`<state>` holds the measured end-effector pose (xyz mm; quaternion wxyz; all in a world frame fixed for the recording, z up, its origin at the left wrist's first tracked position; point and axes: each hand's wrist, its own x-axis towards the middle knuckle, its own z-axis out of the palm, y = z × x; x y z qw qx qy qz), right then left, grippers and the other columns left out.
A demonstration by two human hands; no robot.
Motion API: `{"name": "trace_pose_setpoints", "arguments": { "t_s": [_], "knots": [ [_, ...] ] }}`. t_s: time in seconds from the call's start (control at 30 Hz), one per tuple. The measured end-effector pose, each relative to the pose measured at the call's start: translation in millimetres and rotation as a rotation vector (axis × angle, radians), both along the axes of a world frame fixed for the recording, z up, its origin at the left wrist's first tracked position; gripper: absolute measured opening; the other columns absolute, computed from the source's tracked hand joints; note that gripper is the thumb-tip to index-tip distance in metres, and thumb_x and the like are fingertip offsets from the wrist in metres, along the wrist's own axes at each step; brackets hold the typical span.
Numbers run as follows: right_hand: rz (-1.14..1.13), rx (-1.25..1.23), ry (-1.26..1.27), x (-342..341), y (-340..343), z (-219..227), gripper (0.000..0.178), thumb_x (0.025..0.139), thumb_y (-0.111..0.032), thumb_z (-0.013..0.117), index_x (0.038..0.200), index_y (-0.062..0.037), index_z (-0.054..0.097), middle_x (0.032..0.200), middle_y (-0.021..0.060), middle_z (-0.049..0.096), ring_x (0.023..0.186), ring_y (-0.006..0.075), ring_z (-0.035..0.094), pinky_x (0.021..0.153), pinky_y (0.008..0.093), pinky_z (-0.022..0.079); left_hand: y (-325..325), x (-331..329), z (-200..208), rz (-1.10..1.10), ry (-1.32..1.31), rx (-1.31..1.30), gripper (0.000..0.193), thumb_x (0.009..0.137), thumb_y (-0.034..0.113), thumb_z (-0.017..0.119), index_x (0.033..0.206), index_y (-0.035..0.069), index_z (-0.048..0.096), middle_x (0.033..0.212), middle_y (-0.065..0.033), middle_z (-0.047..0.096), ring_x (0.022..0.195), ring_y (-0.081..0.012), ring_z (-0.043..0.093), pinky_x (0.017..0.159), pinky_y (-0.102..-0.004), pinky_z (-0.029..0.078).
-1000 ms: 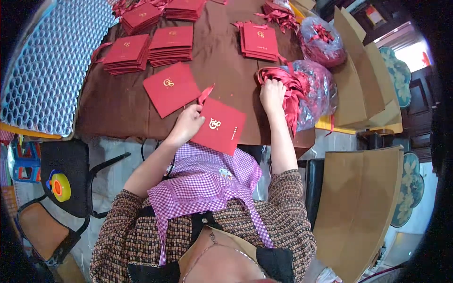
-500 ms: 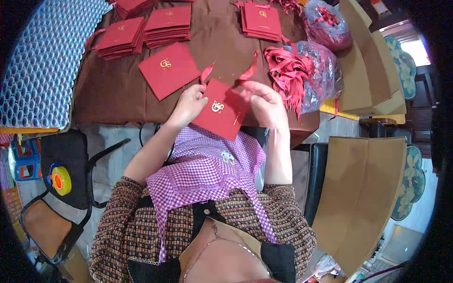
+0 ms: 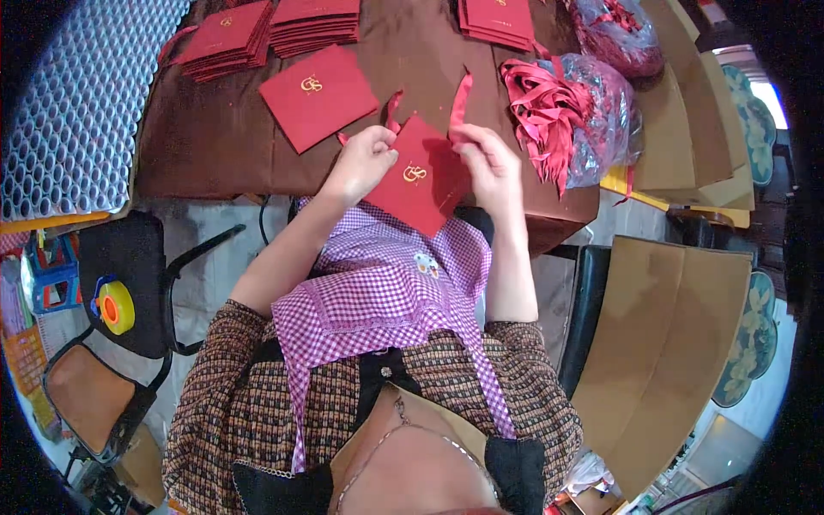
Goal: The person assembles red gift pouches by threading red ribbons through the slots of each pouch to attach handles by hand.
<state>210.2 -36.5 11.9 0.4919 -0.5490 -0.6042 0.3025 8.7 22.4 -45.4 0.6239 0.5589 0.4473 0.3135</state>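
Red card [image 3: 418, 182] between left hand [image 3: 365, 161], right hand [image 3: 487, 163], both gripping

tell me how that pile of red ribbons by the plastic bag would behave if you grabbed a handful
The red ribbons look floppy: they lie in loose, tangled loops, so a handful would likely droop and drag neighbours along. They seem light, thin strips, spilling from the clear plastic bag. The one in the right hand curls limply above the red card, suggesting little stiffness.

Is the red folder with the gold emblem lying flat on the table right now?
No, both hands, left hand and right hand, hold the red folder lifted at the table edge.
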Motion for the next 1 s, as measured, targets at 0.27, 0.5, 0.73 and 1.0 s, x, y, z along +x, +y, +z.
{"name": "trace_pose_setpoints", "arguments": {
  "t_s": [0.27, 0.5, 0.73, 1.0],
  "knots": [
    [-0.045, 0.181, -0.523, -25.2, 11.0, -35.1, 0.011, 0.081, -0.009, 0.065, 0.091, -0.0052, 0.064, 0.087, 0.0107, 0.065, 0.084, 0.0272, 0.060, 0.078, 0.0386, 0.044, -1.1, 3.3, -2.4, -0.017, -0.017, -0.034, 0.034, 0.086, -0.001, 0.057, 0.119, -0.005, 0.052, 0.094, -0.0065, 0.063, 0.084, -0.0100, 0.059, 0.075, -0.0229, 0.048],
    [-0.099, 0.235, -0.567, -32.2, 10.6, -36.8, 0.008, 0.080, -0.009, 0.064, 0.087, -0.0048, 0.063, 0.084, 0.0107, 0.064, 0.082, 0.0283, 0.060, 0.077, 0.0402, 0.041, -4.8, 4.1, -2.0, 0.020, 0.069, 0.030, 0.035, 0.085, 0.000, 0.058, 0.119, -0.005, 0.053, 0.101, -0.0077, 0.063, 0.091, -0.0108, 0.060, 0.081, -0.0236, 0.049],
    [-0.128, 0.227, -0.467, -33.7, 8.2, -33.5, 0.007, 0.081, -0.010, 0.064, 0.085, -0.0044, 0.062, 0.082, 0.0106, 0.064, 0.080, 0.0284, 0.060, 0.076, 0.0406, 0.040, -7.4, 5.8, 3.4, 0.034, 0.088, 0.007, 0.036, 0.085, 0.001, 0.060, 0.120, -0.004, 0.053, 0.112, -0.0125, 0.062, 0.104, -0.0162, 0.059, 0.090, -0.0268, 0.048],
    [-0.109, 0.239, -0.574, -35.5, 9.7, -36.9, 0.008, 0.080, -0.011, 0.064, 0.084, -0.0050, 0.060, 0.079, 0.0097, 0.061, 0.081, 0.0273, 0.058, 0.076, 0.0411, 0.039, -10.0, 5.9, 9.4, 0.041, 0.137, 0.045, 0.036, 0.085, 0.002, 0.060, 0.120, -0.004, 0.055, 0.117, -0.0140, 0.061, 0.109, -0.0203, 0.059, 0.092, -0.0289, 0.047]
  ]
}}
